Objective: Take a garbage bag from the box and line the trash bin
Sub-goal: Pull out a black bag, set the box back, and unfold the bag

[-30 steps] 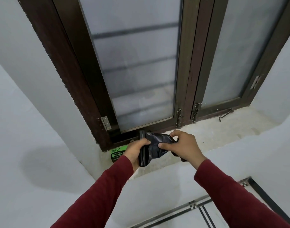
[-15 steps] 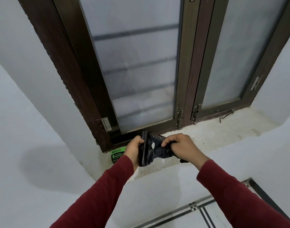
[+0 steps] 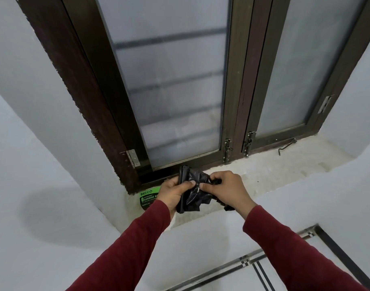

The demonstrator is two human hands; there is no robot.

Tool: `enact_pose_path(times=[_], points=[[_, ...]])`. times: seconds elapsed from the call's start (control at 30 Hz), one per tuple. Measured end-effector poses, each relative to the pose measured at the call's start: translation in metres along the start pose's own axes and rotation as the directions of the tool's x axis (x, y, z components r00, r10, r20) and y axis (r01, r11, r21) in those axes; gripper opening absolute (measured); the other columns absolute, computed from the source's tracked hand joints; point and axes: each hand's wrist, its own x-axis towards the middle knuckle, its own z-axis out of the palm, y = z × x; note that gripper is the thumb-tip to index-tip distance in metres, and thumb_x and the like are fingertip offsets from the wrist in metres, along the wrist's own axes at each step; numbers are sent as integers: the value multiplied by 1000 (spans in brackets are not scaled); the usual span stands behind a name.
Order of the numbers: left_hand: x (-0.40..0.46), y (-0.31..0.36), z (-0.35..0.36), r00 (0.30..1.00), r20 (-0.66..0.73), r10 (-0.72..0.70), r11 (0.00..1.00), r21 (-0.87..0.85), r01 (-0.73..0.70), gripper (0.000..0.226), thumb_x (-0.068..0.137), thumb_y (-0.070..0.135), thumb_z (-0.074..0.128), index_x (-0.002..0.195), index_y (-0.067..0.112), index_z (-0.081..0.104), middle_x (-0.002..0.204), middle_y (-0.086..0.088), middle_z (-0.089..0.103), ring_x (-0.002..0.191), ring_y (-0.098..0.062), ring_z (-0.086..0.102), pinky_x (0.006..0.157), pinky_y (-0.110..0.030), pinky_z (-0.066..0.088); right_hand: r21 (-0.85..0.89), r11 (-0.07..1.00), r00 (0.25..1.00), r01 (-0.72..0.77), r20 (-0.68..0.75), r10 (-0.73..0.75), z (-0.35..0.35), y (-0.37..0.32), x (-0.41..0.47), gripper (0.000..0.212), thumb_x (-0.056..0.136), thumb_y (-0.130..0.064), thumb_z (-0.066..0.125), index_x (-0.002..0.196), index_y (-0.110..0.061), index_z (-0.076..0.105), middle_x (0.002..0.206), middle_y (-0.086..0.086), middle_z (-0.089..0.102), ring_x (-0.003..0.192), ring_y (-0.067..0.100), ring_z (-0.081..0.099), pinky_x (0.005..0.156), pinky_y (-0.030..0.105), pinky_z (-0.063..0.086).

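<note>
Over the window sill, just right of the green box, I hold the black garbage bag: my left hand grips the rolled stack, my right hand pinches the loose crumpled end. Risk, as I judge it: the thin film tears unevenly, or extra bags come away. The roll's long axis runs from me toward the window, with the loose end pointing right.

"BECO", "GARBAGE" on green box
</note>
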Motion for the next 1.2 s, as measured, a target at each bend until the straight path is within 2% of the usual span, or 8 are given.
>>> enact_pose_path(times=[0.17, 0.4, 0.57, 0.8, 0.9, 1.0, 1.1, 1.2], points=[[-2, -6, 2, 999, -6, 43, 999, 2, -43, 23, 85, 0, 75, 108, 2, 73, 99, -23, 77, 90, -40, 75, 76, -47, 63, 110, 993, 993, -49, -101, 60, 5, 3, 1, 30, 63, -36, 88, 58, -15, 68, 53, 3, 66, 46, 12, 60, 50, 26, 50], [-7, -8, 1, 993, 34, 114, 993, -26, -113, 19, 87, -4, 70, 102, 8, 73, 91, -12, 78, 82, -28, 75, 65, -36, 62, 212, 974, 989, -83, -104, 107, 8, -2, 0, 21, 65, -26, 85, 61, -11, 70, 59, 16, 69, 40, 16, 54, 37, 27, 48], [-7, -6, -3, 998, 5, 59, 994, -96, -58, 25, 90, -6, 66, 112, 6, 70, 103, -21, 77, 87, -36, 75, 61, -38, 62, 370, 926, 994, -76, 99, 42, 3, -4, -5, 11, 76, -30, 86, 82, -21, 82, 73, 7, 77, 63, 16, 72, 61, 28, 55], [-8, -6, 1, 993, 53, 104, 988, -118, -97, 27, 90, -11, 61, 106, 9, 71, 92, -9, 78, 80, -24, 76, 64, -38, 62, 318, 940, 990, -127, -19, 140, 5, -4, -4, 34, 73, -31, 85, 57, -4, 70, 49, 8, 54, 41, 16, 44, 42, 19, 36], [-5, -2, 0, 990, 52, 135, 985, -117, -128, 29, 92, -10, 61, 111, 10, 70, 96, -9, 78, 83, -24, 75, 65, -38, 62, 370, 912, 984, -175, 96, 150, 1, -3, -5, 30, 76, -32, 85, 57, -12, 72, 54, 5, 65, 43, 11, 52, 46, 18, 40], [0, -1, -3, 990, 39, 136, 982, -134, -130, 29, 95, 0, 61, 122, 10, 67, 112, -16, 76, 98, -33, 73, 76, -44, 63, 410, 893, 946, -187, 321, 50, -9, -7, -6, 26, 81, -34, 83, 83, -8, 79, 79, 14, 77, 63, 14, 68, 59, 23, 53], [6, 1, -5, 986, 5, 167, 986, -22, -167, 24, 95, 5, 66, 117, 14, 69, 113, -16, 75, 106, -34, 71, 89, -49, 60, 271, 950, 905, -153, 424, 24, -23, -10, -5, 21, 78, -31, 85, 85, -13, 77, 73, 5, 75, 60, 7, 67, 56, 17, 52], [8, 5, -7, 974, 34, 223, 953, 203, -226, 21, 95, 10, 68, 108, 26, 69, 105, -4, 76, 96, -22, 73, 86, -43, 61, -3, 999, 939, -46, 342, 44, -26, -7, 0, 18, 78, -34, 84, 72, -23, 72, 61, -7, 65, 49, 3, 56, 50, 18, 44]])
